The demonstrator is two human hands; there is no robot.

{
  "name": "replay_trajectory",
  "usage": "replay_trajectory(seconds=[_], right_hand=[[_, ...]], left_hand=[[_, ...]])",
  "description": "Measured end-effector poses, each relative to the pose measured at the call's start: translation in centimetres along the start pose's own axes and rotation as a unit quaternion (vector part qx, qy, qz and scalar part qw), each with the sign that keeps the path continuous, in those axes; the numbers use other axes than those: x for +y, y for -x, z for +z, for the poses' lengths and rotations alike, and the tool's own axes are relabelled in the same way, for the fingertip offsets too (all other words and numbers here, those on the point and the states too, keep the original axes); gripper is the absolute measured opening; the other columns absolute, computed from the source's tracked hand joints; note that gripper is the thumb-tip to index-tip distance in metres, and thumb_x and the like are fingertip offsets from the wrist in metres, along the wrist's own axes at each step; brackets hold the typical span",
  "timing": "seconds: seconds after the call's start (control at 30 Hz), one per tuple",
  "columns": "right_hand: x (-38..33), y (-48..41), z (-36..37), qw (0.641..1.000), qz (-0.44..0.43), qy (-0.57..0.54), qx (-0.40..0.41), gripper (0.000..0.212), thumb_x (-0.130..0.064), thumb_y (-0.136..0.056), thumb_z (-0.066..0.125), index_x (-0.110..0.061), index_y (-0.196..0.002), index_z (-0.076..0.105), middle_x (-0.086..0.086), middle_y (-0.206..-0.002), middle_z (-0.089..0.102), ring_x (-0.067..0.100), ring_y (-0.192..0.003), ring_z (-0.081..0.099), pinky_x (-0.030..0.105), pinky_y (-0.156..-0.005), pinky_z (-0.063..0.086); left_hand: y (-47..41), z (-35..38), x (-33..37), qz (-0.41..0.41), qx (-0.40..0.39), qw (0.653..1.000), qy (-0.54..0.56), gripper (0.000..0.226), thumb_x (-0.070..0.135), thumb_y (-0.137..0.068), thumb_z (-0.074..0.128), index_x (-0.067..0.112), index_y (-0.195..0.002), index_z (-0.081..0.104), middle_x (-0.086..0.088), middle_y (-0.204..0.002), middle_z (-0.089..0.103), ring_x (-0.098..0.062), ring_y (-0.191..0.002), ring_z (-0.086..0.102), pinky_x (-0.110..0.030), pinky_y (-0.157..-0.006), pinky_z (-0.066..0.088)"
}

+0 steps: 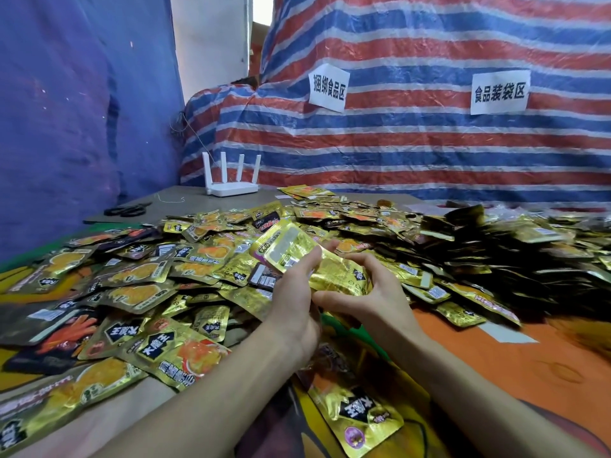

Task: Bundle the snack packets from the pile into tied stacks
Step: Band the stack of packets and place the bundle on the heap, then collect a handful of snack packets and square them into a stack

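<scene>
Packets — pinched between both hands' fingers.

We see a broad pile of flat, shiny gold-and-black foil snack packets heaped loosely across the tabletop toward its far edge. A small stack of gold foil packets sits tilted above the pile's middle.

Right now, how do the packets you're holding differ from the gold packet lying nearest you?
The held packets are raised, gripped by the left hand and right hand; the near packet lies untouched. The held packets are at least two, tilted; the near packet is single, flat. The upper held one shows its label side; the near packet its black logo. Both are gold foil.
</scene>
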State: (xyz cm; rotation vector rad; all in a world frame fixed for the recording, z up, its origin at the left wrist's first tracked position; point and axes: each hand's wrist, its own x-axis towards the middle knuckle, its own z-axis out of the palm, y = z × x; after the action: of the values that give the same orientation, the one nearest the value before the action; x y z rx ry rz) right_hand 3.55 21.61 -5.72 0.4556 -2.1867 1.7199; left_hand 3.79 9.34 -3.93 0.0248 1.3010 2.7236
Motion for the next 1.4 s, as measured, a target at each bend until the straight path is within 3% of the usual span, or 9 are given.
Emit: replay_trajectory(seconds=[0.3, 0.4, 0.53, 0.63, 0.73, 0.83, 1.03, 1.23, 1.4], right_hand=[[0.2, -0.3, -0.4, 0.997, -0.04, -0.044, -0.04, 0.065, -0.053, -0.048, 0.084, -0.046, -0.111, 0.071, -0.028, -0.121, 0.066, -0.011, -0.116, 0.056, 0.014, -0.087, 0.048], [0.3, -0.6, -0.8, 0.999, -0.015, -0.012, -0.049, 0.063, -0.057, -0.049, 0.083, -0.048, -0.11, 0.07, -0.026, -0.119, 0.066, -0.003, -0.116, 0.058, 0.028, -0.093, 0.05], [-0.3, -0.3, -1.4, 0.977, -0.045, 0.164, -0.129, 0.078, -0.067, -0.049, 0.085, -0.052, -0.119, 0.056, -0.035, -0.117, 0.059, -0.015, -0.113, 0.052, 0.003, -0.086, 0.04], [-0.5, -0.3, -1.7, 0.967, -0.023, 0.209, -0.143, 0.092, -0.06, -0.055, 0.089, -0.031, -0.135, 0.054, -0.018, -0.128, 0.059, -0.005, -0.117, 0.054, 0.016, -0.097, 0.044], [-1.2, -0.2, -2.2, 0.971, 0.0, 0.196, -0.136, 0.072, -0.03, -0.068, 0.092, -0.017, -0.13, 0.058, 0.002, -0.107, 0.073, 0.016, -0.09, 0.072, 0.042, -0.085, 0.058], [-1.8, 0.0, -2.9, 0.974, 0.007, 0.189, -0.127, 0.062, -0.019, -0.07, 0.087, -0.016, -0.125, 0.058, 0.009, -0.091, 0.074, 0.02, -0.066, 0.073, 0.042, -0.066, 0.062], [-2.4, 0.2, -6.6, 0.975, 0.069, 0.206, -0.044, 0.063, -0.029, -0.059, 0.086, -0.014, -0.117, 0.066, 0.0, -0.072, 0.074, 0.011, -0.055, 0.068, 0.029, -0.052, 0.055], [-3.7, -1.6, -13.6, 0.947, 0.129, 0.284, 0.07, 0.047, -0.039, -0.065, 0.084, -0.009, -0.099, 0.07, 0.0, -0.068, 0.072, 0.011, -0.055, 0.063, 0.038, -0.057, 0.053], [-4.2, -5.7, -17.5, 0.898, 0.102, 0.367, 0.221, 0.09, -0.04, -0.074, 0.083, -0.002, -0.137, 0.032, 0.003, -0.085, 0.057, 0.016, -0.071, 0.055, 0.029, -0.051, 0.04]], left_hand=[[0.0, -0.4, 0.4, -0.029, 0.009, 0.999, 0.023, 0.034, 0.038, -0.1, 0.056, 0.017, -0.099, 0.082, -0.012, -0.096, 0.078, -0.028, -0.075, 0.077, -0.033, -0.055, 0.061], [0.0, -0.3, 0.4, -0.022, 0.028, 0.999, 0.01, 0.035, 0.039, -0.102, 0.051, 0.024, -0.099, 0.083, -0.011, -0.103, 0.078, -0.029, -0.088, 0.076, -0.037, -0.072, 0.059], [0.0, -0.4, 0.4, -0.001, 0.073, 0.996, -0.045, 0.016, 0.028, -0.087, 0.074, 0.014, -0.091, 0.082, -0.017, -0.103, 0.076, -0.039, -0.099, 0.072, -0.054, -0.085, 0.059], [0.0, -0.5, 0.0, 0.02, 0.09, 0.99, -0.105, 0.028, 0.027, -0.081, 0.082, 0.011, -0.103, 0.077, -0.011, -0.106, 0.076, -0.035, -0.108, 0.067, -0.057, -0.098, 0.053], [-0.2, -0.2, -0.3, 0.035, 0.072, 0.986, -0.146, 0.036, 0.025, -0.082, 0.081, 0.01, -0.113, 0.071, -0.014, -0.106, 0.076, -0.035, -0.108, 0.068, -0.057, -0.1, 0.052], [-0.3, 0.1, -0.4, 0.047, 0.046, 0.982, -0.175, 0.029, 0.02, -0.083, 0.08, 0.006, -0.106, 0.072, -0.014, -0.094, 0.078, -0.033, -0.091, 0.074, -0.046, -0.083, 0.061], [0.0, 0.0, -1.0, 0.066, -0.061, 0.97, -0.225, 0.071, 0.045, -0.058, 0.09, 0.01, -0.114, 0.063, -0.007, -0.095, 0.079, -0.023, -0.086, 0.076, -0.031, -0.063, 0.059], [0.2, 0.3, -2.2, 0.101, -0.089, 0.93, -0.341, 0.056, 0.046, -0.07, 0.084, 0.023, -0.116, 0.062, -0.006, -0.117, 0.068, -0.018, -0.099, 0.072, -0.032, -0.08, 0.061], [0.7, 0.5, -2.5, 0.139, -0.116, 0.906, -0.384, 0.038, 0.05, -0.07, 0.078, 0.034, -0.104, 0.07, 0.014, -0.103, 0.073, -0.008, -0.095, 0.071, -0.03, -0.079, 0.06]])
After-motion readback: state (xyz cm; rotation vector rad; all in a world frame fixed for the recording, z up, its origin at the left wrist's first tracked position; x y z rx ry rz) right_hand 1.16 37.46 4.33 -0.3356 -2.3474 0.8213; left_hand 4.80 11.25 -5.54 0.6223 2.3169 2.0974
